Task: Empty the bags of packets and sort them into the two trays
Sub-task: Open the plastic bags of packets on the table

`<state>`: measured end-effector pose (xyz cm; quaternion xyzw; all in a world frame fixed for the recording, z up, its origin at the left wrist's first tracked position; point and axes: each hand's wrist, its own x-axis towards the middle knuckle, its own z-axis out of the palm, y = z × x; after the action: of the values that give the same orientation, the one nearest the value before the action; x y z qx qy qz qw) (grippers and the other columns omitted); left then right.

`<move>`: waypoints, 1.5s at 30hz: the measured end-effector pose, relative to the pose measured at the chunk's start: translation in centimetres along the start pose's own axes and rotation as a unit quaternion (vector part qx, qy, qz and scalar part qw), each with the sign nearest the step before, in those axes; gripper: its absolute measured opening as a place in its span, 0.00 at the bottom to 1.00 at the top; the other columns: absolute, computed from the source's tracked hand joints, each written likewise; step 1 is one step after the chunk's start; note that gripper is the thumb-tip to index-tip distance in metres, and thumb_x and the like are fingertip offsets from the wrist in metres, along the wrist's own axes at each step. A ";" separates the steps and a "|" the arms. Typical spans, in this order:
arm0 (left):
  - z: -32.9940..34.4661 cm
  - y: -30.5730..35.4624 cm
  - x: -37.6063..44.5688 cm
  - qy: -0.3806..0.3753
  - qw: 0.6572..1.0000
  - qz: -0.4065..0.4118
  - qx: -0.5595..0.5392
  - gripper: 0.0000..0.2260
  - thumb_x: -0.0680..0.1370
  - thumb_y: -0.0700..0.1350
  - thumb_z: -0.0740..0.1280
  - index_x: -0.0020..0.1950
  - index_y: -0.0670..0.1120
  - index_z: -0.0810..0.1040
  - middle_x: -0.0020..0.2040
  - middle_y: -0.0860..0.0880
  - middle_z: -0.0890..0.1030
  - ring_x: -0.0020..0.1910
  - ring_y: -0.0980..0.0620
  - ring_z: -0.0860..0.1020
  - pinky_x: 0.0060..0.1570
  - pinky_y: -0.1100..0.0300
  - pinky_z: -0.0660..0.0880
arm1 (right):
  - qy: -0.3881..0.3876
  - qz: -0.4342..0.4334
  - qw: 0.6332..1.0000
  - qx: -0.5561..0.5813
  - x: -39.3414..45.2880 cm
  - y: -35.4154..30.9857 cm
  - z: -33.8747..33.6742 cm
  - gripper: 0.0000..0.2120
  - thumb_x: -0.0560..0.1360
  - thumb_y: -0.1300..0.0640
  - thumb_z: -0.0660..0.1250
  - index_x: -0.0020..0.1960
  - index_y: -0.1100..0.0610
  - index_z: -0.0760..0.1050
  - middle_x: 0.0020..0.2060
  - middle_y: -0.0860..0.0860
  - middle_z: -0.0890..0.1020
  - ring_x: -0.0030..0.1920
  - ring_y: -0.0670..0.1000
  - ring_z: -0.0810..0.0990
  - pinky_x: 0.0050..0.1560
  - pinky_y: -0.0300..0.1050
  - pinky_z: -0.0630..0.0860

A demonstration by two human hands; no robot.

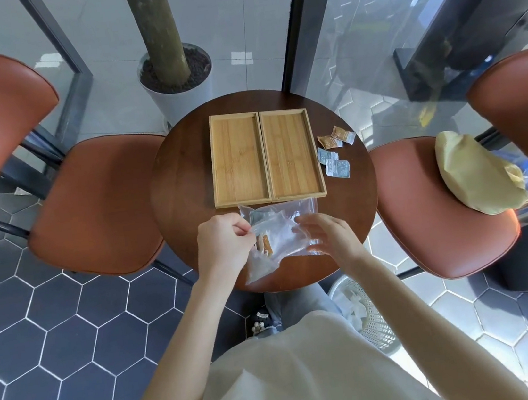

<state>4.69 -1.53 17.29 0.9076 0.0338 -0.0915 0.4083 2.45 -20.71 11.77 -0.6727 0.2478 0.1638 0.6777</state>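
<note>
Left hand [224, 242] pinched shut on the near edge of a clear plastic bag [280, 231], fingers bunched at the film's mouth. Right hand [326, 235] spread open, palm down, fingers splayed and pressing on or just behind the bag's right side; hard to tell through the film which. Inside the bag, right beside the left hand's knuckles, tan packets [266, 246] standing on edge, and a grey-blue packet [259, 215] further in toward the trays. Bag lying across the near part of the round wooden tabletop [183, 183], far edge touching or just short of the trays. Beyond it, left bamboo tray [238, 159] and right bamboo tray [290, 152] side by side, both bare. Out to the right of the trays, loose brown packets [335, 138] and below them loose blue-grey packets [333, 163], lying on the wood, unsorted. Risks from here: slippery film sliding out of the pinch, packets spilling in a heap and skidding off the near rim toward the basket [368, 313] on the floor; a hard shake scattering both kinds together, or knocking the trays askew. Task judged barely begun.
</note>
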 end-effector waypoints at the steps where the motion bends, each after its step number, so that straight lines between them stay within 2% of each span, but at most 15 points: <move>1: -0.2 0.5 0.0 0.002 1.000 0.005 -0.001 0.01 0.70 0.37 0.72 0.39 0.41 0.82 0.33 0.45 0.84 0.28 0.53 0.81 0.36 0.59 0.80 | 0.014 0.027 0.999 0.045 0.3 0.7 0.0 0.10 0.78 0.56 0.59 0.49 0.56 0.79 0.49 0.55 0.82 0.47 0.51 0.81 0.44 0.42 0.78; 3: -0.8 1.5 -0.1 0.009 1.000 0.022 -0.002 0.02 0.70 0.36 0.71 0.38 0.42 0.82 0.31 0.46 0.84 0.27 0.54 0.80 0.34 0.61 0.79 | 0.018 0.045 0.999 0.012 0.6 1.8 0.6 0.10 0.78 0.60 0.59 0.56 0.58 0.76 0.51 0.52 0.79 0.44 0.44 0.80 0.43 0.33 0.78; 5: -1.5 2.6 -0.1 0.012 0.999 0.042 -0.006 0.03 0.70 0.36 0.71 0.37 0.42 0.82 0.29 0.47 0.83 0.25 0.58 0.79 0.32 0.62 0.78 | 0.001 0.062 0.998 0.002 0.9 2.8 1.7 0.11 0.77 0.68 0.59 0.57 0.60 0.74 0.47 0.49 0.77 0.34 0.37 0.78 0.31 0.25 0.73; 8: -2.8 3.8 0.0 0.010 0.998 0.068 -0.005 0.03 0.69 0.38 0.72 0.37 0.45 0.83 0.27 0.51 0.82 0.23 0.61 0.78 0.29 0.66 0.77 | -0.055 0.084 0.989 0.111 1.2 3.5 3.3 0.21 0.78 0.72 0.51 0.41 0.56 0.79 0.34 0.50 0.80 0.30 0.43 0.81 0.31 0.34 0.77; 11: -3.7 4.4 0.5 0.011 0.996 0.088 -0.018 0.03 0.69 0.40 0.72 0.37 0.46 0.84 0.26 0.52 0.81 0.26 0.60 0.79 0.29 0.67 0.77 | -0.082 0.159 0.963 0.201 2.2 3.9 4.2 0.16 0.80 0.62 0.52 0.39 0.57 0.75 0.27 0.46 0.83 0.33 0.44 0.81 0.41 0.38 0.74; 17: -4.0 4.0 3.6 0.022 0.996 0.085 -0.034 0.02 0.71 0.42 0.71 0.41 0.48 0.84 0.26 0.59 0.78 0.31 0.63 0.79 0.35 0.77 0.72 | -0.045 0.202 0.913 0.351 3.4 3.2 4.1 0.13 0.75 0.62 0.58 0.46 0.60 0.82 0.41 0.58 0.86 0.44 0.58 0.84 0.49 0.57 0.80; 22: -3.1 3.3 7.7 -0.014 0.990 0.024 -0.140 0.04 0.72 0.44 0.69 0.43 0.50 0.84 0.35 0.53 0.84 0.37 0.58 0.82 0.32 0.69 0.75 | 0.016 0.217 0.898 0.383 5.1 2.9 2.5 0.13 0.75 0.60 0.60 0.42 0.59 0.84 0.40 0.56 0.86 0.45 0.58 0.83 0.46 0.54 0.80; 25: -1.8 2.4 10.9 -0.037 0.947 -0.104 -0.301 0.07 0.75 0.46 0.65 0.44 0.49 0.83 0.42 0.49 0.84 0.42 0.51 0.83 0.36 0.63 0.78 | 0.052 0.229 0.897 0.374 6.3 2.0 1.5 0.12 0.76 0.58 0.61 0.38 0.61 0.78 0.39 0.58 0.82 0.42 0.57 0.82 0.45 0.53 0.80; 28: -0.1 0.8 14.0 -0.069 0.907 -0.197 -0.367 0.11 0.79 0.50 0.58 0.47 0.51 0.80 0.46 0.53 0.82 0.41 0.62 0.81 0.37 0.67 0.74 | 0.075 0.242 0.897 0.363 8.0 1.4 0.8 0.08 0.77 0.57 0.62 0.41 0.59 0.73 0.42 0.58 0.78 0.45 0.57 0.80 0.48 0.53 0.78; 30: 1.4 -0.6 15.8 -0.083 0.856 -0.254 -0.443 0.13 0.80 0.51 0.56 0.53 0.49 0.78 0.51 0.51 0.80 0.47 0.58 0.80 0.44 0.62 0.73 | 0.093 0.255 0.896 0.353 9.2 0.9 0.7 0.05 0.77 0.59 0.62 0.45 0.60 0.73 0.44 0.58 0.78 0.46 0.57 0.80 0.47 0.52 0.78; 33: 3.4 -2.6 18.1 -0.080 0.826 -0.281 -0.482 0.14 0.80 0.46 0.57 0.64 0.42 0.70 0.54 0.47 0.78 0.57 0.47 0.76 0.54 0.56 0.72 | 0.124 0.267 0.887 0.356 11.0 0.3 0.8 0.05 0.77 0.61 0.62 0.50 0.62 0.73 0.45 0.58 0.78 0.47 0.58 0.79 0.44 0.52 0.78; 36: 4.9 -3.6 20.1 -0.051 0.812 -0.292 -0.503 0.16 0.79 0.40 0.58 0.67 0.39 0.65 0.54 0.44 0.77 0.58 0.45 0.75 0.63 0.52 0.68 | 0.144 0.277 0.881 0.356 12.9 -0.5 1.1 0.03 0.77 0.62 0.62 0.47 0.63 0.73 0.41 0.58 0.77 0.48 0.58 0.78 0.48 0.54 0.77; 38: 5.8 -3.9 21.4 -0.038 0.816 -0.304 -0.491 0.18 0.79 0.39 0.59 0.68 0.39 0.64 0.60 0.41 0.76 0.59 0.45 0.74 0.64 0.52 0.67 | 0.145 0.280 0.884 0.345 14.2 -0.9 1.4 0.03 0.76 0.63 0.63 0.46 0.62 0.73 0.39 0.58 0.76 0.47 0.58 0.77 0.52 0.54 0.77; 42: 6.9 -4.8 23.7 -0.046 0.832 -0.315 -0.455 0.19 0.80 0.42 0.58 0.70 0.44 0.62 0.69 0.43 0.69 0.65 0.49 0.70 0.66 0.51 0.64 | 0.130 0.269 0.910 0.288 16.5 -1.9 2.0 0.05 0.76 0.65 0.63 0.51 0.66 0.72 0.43 0.60 0.77 0.44 0.55 0.81 0.40 0.46 0.81; 45: 7.1 -5.5 23.8 -0.053 0.911 -0.260 -0.315 0.21 0.79 0.45 0.59 0.71 0.47 0.61 0.70 0.49 0.66 0.70 0.49 0.65 0.67 0.53 0.62 | 0.138 0.276 0.887 0.344 17.4 -3.0 2.7 0.03 0.75 0.66 0.64 0.48 0.66 0.72 0.40 0.59 0.78 0.44 0.57 0.81 0.49 0.53 0.79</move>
<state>26.33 -3.47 4.04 0.6849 0.2736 -0.2265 0.6362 18.78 -20.05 4.49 -0.3177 0.5550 0.1547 0.7530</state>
